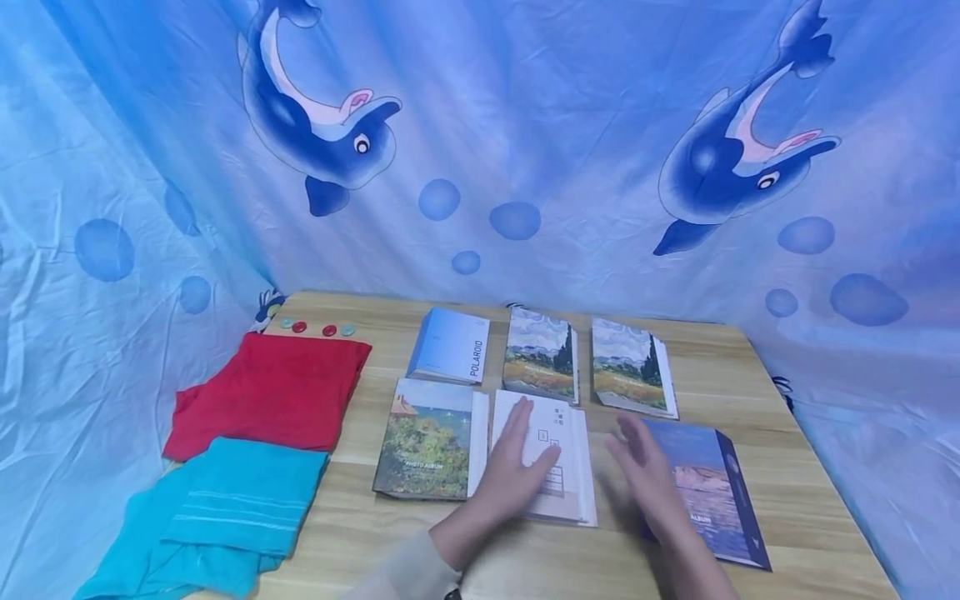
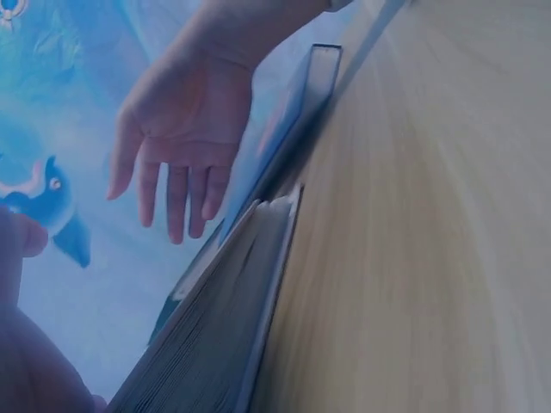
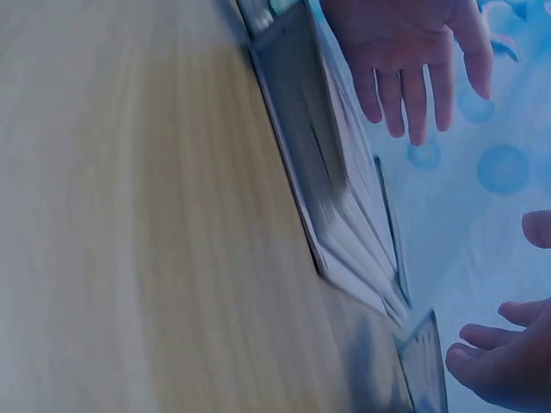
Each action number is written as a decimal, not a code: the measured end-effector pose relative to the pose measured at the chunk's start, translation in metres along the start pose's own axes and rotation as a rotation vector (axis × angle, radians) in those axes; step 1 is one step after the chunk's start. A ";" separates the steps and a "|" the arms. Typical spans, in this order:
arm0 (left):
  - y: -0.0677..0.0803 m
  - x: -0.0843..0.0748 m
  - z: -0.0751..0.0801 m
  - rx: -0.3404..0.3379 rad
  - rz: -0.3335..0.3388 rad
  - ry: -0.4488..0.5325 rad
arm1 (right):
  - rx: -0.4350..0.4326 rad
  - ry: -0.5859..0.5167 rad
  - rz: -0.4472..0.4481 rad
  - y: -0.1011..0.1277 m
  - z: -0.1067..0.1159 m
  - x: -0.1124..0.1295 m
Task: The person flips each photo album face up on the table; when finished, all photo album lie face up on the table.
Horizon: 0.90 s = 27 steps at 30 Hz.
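Note:
Over the white album in the front row is my left hand, its fingers straight and holding nothing. In the right wrist view the left hand shows an open palm above the albums. My right hand is raised between the white album and the dark blue photo album, partly covering the latter's left side. Its fingers are loosely bent, with nothing between them. The left wrist view shows the right hand with fingers spread beyond an album's page edges.
A garden-picture photo album lies left of the white one. Behind are a blue Polaroid album and two landscape albums. Red cloth and turquoise cloth lie at left, with several small discs near the back edge.

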<state>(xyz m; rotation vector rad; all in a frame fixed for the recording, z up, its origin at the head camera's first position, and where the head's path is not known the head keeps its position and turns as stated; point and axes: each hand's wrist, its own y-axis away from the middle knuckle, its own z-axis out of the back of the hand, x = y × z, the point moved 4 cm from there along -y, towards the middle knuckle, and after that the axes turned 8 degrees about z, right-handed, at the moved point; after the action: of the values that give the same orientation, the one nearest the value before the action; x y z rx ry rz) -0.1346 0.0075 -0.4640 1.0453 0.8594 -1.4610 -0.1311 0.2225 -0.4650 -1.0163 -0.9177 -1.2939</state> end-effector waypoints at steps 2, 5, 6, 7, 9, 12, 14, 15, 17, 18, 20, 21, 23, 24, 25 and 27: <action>-0.002 -0.002 -0.010 0.024 -0.010 -0.025 | -0.013 0.012 -0.010 0.000 0.009 -0.001; -0.003 -0.007 -0.023 0.065 -0.015 -0.055 | -0.036 0.028 -0.031 0.000 0.022 -0.002; -0.004 -0.009 -0.027 0.076 -0.018 -0.067 | -0.040 0.036 -0.041 0.000 0.027 -0.003; -0.004 -0.012 -0.031 0.088 -0.023 -0.078 | -0.044 0.044 -0.053 0.001 0.032 -0.003; -0.005 -0.015 -0.039 0.111 -0.033 -0.104 | -0.055 0.068 -0.085 0.001 0.042 -0.004; -0.007 -0.018 -0.051 0.141 -0.050 -0.123 | -0.074 0.092 -0.132 0.002 0.057 -0.009; -0.007 -0.018 -0.058 0.160 -0.057 -0.128 | -0.098 0.090 -0.147 0.002 0.068 -0.013; -0.007 -0.019 -0.061 0.169 -0.057 -0.126 | -0.113 0.086 -0.153 0.003 0.072 -0.016; -0.006 -0.018 -0.067 0.182 -0.055 -0.121 | -0.142 0.081 -0.151 0.004 0.081 -0.021; -0.005 -0.018 -0.070 0.185 -0.056 -0.119 | -0.159 0.082 -0.145 0.006 0.085 -0.024; -0.005 -0.016 -0.076 0.194 -0.055 -0.111 | -0.192 0.103 -0.148 0.009 0.092 -0.028; -0.005 -0.015 -0.080 0.199 -0.054 -0.110 | -0.205 0.118 -0.153 0.010 0.096 -0.030; -0.005 -0.015 -0.087 0.213 -0.061 -0.118 | -0.228 0.161 -0.166 0.012 0.103 -0.032; -0.005 -0.015 -0.091 0.222 -0.067 -0.122 | -0.232 0.190 -0.176 0.013 0.106 -0.034; -0.004 -0.014 -0.094 0.234 -0.070 -0.126 | -0.232 0.221 -0.190 0.013 0.109 -0.035; -0.004 -0.015 -0.099 0.254 -0.079 -0.137 | -0.217 0.281 -0.214 0.013 0.114 -0.038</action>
<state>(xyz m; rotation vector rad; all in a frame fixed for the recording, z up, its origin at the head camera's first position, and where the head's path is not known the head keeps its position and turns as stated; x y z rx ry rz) -0.1235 0.1049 -0.4851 1.0927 0.6341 -1.7204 -0.1184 0.3428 -0.4668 -0.8878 -0.6936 -1.6978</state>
